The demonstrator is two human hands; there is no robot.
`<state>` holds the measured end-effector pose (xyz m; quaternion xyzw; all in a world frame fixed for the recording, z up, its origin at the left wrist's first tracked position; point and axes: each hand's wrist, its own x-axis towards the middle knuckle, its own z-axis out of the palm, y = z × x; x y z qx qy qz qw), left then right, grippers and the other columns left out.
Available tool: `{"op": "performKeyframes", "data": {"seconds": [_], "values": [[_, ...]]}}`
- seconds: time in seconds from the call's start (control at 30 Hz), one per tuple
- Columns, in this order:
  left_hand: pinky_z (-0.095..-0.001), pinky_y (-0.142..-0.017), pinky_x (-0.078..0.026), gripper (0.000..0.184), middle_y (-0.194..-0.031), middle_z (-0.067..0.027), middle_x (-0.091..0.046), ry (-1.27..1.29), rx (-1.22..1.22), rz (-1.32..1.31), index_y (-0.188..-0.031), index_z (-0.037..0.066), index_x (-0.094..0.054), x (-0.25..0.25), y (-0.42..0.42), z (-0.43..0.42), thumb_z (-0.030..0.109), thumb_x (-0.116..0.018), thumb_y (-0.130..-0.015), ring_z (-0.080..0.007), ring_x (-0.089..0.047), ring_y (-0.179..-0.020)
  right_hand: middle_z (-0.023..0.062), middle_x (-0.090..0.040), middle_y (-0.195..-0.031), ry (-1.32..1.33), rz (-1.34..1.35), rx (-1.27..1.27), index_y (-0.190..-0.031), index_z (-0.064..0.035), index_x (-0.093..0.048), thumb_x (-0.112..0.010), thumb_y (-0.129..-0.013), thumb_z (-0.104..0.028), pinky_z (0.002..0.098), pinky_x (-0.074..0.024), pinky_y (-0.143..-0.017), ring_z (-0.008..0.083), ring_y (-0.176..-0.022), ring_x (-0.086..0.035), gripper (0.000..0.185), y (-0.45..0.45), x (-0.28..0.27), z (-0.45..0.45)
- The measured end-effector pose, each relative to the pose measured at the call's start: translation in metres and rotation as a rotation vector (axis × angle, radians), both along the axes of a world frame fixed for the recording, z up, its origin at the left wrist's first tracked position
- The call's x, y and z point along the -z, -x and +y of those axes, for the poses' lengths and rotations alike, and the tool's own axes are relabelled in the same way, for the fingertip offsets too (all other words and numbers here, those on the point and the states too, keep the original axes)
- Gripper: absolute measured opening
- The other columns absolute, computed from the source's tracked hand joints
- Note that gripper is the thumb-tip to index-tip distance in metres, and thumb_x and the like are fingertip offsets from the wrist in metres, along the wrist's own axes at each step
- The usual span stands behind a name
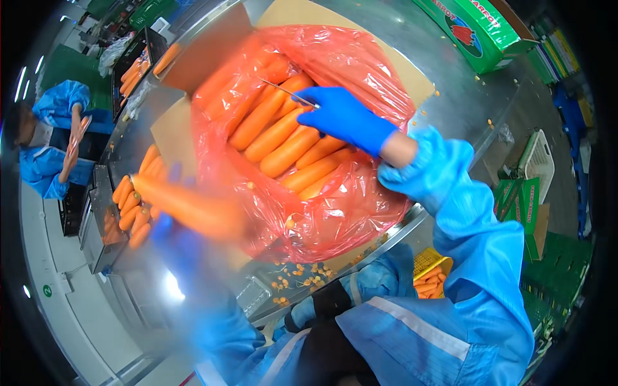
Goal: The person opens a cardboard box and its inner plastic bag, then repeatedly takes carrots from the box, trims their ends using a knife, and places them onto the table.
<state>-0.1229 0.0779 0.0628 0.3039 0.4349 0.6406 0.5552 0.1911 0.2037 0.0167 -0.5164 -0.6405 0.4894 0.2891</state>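
My left hand (177,244), in a blue glove and smeared by motion, grips a large carrot (193,206) at the left side of the red plastic bag (360,58). My right hand (341,119), also blue-gloved, is closed on a thin-bladed knife (283,90); its handle is hidden in the fingers. The blade points up and left over the carrots (280,138), which lie side by side inside the open bag. Brown cardboard (412,74) shows beneath and around the bag.
More carrots (132,209) are piled on the metal table at left. Small carrot trimmings (302,278) litter the table's near edge. A green carrot carton (483,32) stands at upper right. A yellow basket of carrots (430,267) sits below. A co-worker (55,138) is at far left.
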Motion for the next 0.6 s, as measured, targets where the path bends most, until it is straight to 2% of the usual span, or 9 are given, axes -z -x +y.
{"op": "performKeyframes", "data": {"seconds": [0.03, 0.13, 0.23, 0.27, 0.33, 0.4, 0.47, 0.53, 0.6], "values": [[-0.0504, -0.106, -0.038, 0.079, -0.134, -0.0146, -0.052, 0.018, 0.067, -0.092, -0.151, 0.002, -0.022, 0.001, 0.005, -0.016, 0.034, -0.058, -0.089, -0.0348, -0.053, -0.118, 0.0132, -0.066, -0.115, 0.039, -0.066, -0.042, -0.132, -0.0048, -0.056, -0.068, -0.084, -0.026, 0.0339, -0.0554, -0.073, 0.0201, -0.087, -0.068, 0.053, 0.011, 0.009, 0.017], [-0.0502, -0.100, -0.042, 0.077, -0.122, -0.0127, -0.058, 0.048, 0.170, -0.337, -0.150, 0.003, -0.025, 0.006, 0.003, -0.053, 0.037, -0.059, -0.090, -0.0320, -0.057, -0.106, 0.0181, -0.063, -0.121, -0.296, -0.433, 0.062, -0.132, -0.0052, -0.056, -0.070, -0.080, -0.028, 0.0407, -0.0521, -0.087, 0.0297, -0.104, -0.065, 0.059, 0.047, 0.058, 0.056], [-0.0510, -0.098, -0.044, 0.073, -0.117, -0.0133, -0.059, 0.061, 0.134, -0.388, -0.148, 0.004, -0.028, 0.014, 0.004, -0.086, 0.039, -0.058, -0.092, -0.0309, -0.058, -0.104, 0.0203, -0.060, -0.127, -0.274, -0.357, 0.092, -0.132, -0.0062, -0.056, -0.073, -0.076, -0.031, 0.0419, -0.0469, -0.097, 0.0335, -0.115, -0.059, 0.063, 0.063, 0.085, 0.070], [-0.0513, -0.097, -0.044, 0.072, -0.116, -0.0136, -0.059, 0.065, 0.107, -0.373, -0.148, 0.004, -0.029, 0.017, 0.007, -0.096, 0.040, -0.058, -0.093, -0.0308, -0.058, -0.104, 0.0199, -0.061, -0.125, -0.282, -0.341, 0.117, -0.130, -0.0066, -0.057, -0.074, -0.075, -0.031, 0.0415, -0.0475, -0.096, 0.0329, -0.113, -0.060, 0.063, 0.065, 0.090, 0.071], [-0.0548, -0.101, -0.043, 0.068, -0.123, -0.0150, -0.057, 0.104, 0.039, -0.156, -0.145, 0.004, -0.033, 0.026, 0.016, -0.110, 0.041, -0.059, -0.094, -0.0323, -0.058, -0.109, 0.0191, -0.063, -0.122, -0.299, -0.306, 0.163, -0.128, -0.0074, -0.060, -0.076, -0.074, -0.032, 0.0406, -0.0486, -0.095, 0.0317, -0.111, -0.062, 0.061, 0.062, 0.089, 0.068], [-0.0568, -0.102, -0.041, 0.067, -0.126, -0.0156, -0.055, 0.149, -0.033, -0.088, -0.144, 0.004, -0.035, 0.028, 0.015, -0.118, 0.039, -0.060, -0.093, -0.0335, -0.057, -0.113, 0.0159, -0.067, -0.114, -0.217, -0.301, 0.040, -0.120, -0.0090, -0.066, -0.079, -0.074, -0.030, 0.0381, -0.0507, -0.091, 0.0296, -0.103, -0.065, 0.052, 0.051, 0.075, 0.064], [-0.0553, -0.102, -0.044, 0.068, -0.129, -0.0171, -0.054, 0.149, -0.007, -0.096, -0.140, 0.001, -0.038, 0.024, 0.010, -0.116, 0.038, -0.065, -0.090, -0.0354, -0.055, -0.118, 0.0143, -0.069, -0.110, -0.238, -0.285, 0.027, -0.116, -0.0094, -0.068, -0.080, -0.074, -0.028, 0.0367, -0.0522, -0.088, 0.0283, -0.099, -0.066, 0.047, 0.049, 0.065, 0.048], [-0.0538, -0.101, -0.045, 0.069, -0.130, -0.0177, -0.054, 0.143, 0.027, -0.043, -0.139, 0.000, -0.039, 0.019, 0.004, -0.114, 0.037, -0.067, -0.088, -0.0360, -0.055, -0.120, 0.0118, -0.070, -0.103, -0.267, -0.274, 0.019, -0.110, -0.0077, -0.066, -0.080, -0.077, -0.025, 0.0364, -0.0543, -0.079, 0.0267, -0.092, -0.068, 0.040, 0.057, 0.056, 0.026], [-0.0499, -0.096, -0.050, 0.072, -0.120, -0.0178, -0.057, 0.101, 0.034, 0.023, -0.134, -0.003, -0.042, 0.020, -0.001, -0.114, 0.039, -0.070, -0.084, -0.0339, -0.059, -0.109, 0.0113, -0.070, -0.098, -0.314, -0.325, -0.018, -0.107, -0.0066, -0.064, -0.080, -0.077, -0.025, 0.0374, -0.0547, -0.074, 0.0258, -0.088, -0.069, 0.039, 0.068, 0.043, 0.007]]}}
